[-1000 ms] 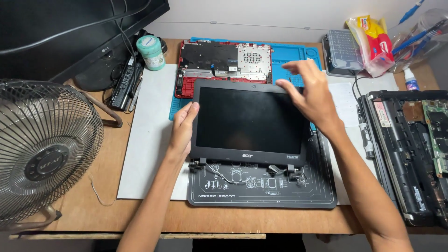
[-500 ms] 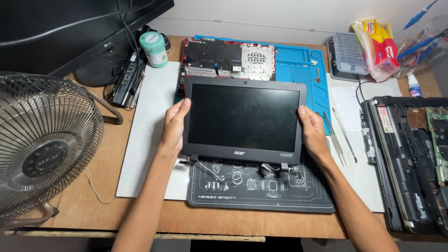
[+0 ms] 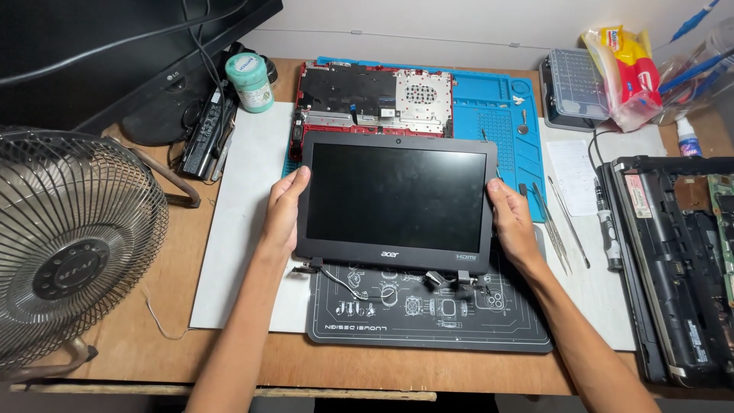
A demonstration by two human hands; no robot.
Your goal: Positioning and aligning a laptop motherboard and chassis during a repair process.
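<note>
So the surface (image 3: 229,359) is a wooden bench, pretty crowded. Biggest thing on it is the fan (image 3: 73,252) at the left edge, with a dark monitor (image 3: 115,53) behind it. Far right there's an opened laptop base (image 3: 673,260) with its guts showing. A white sheet (image 3: 245,229) covers the middle, a blue mat (image 3: 489,107) sits at the back with a red keyboard deck (image 3: 367,99) lying on it, and a black mat (image 3: 428,321) is nearest the person.

The screen panel (image 3: 396,197) is the thing being worked on. It's detached, sitting roughly centre, its lower edge over the black mat and its top edge overlapping the red deck. Hinges and a loose cable (image 3: 340,277) hang off the bottom edge.

Left hand (image 3: 284,214) is clamped on the panel's left edge, thumb on the bezel front, fingers wrapped behind. Right hand (image 3: 514,222) does the same on the right edge. Both grips are closed on the frame and hold nothing else.

Looks to me like the handling step: panel held by both sides, being positioned or checked. Whatever comes next wants even pressure on the bezel only, not the glass, and watching that dangling cable and the hinges so they don't snag.

Small stuff: green-lidded jar (image 3: 249,80), bit case (image 3: 573,90), tweezers (image 3: 554,222), screwdriver (image 3: 608,229).
</note>
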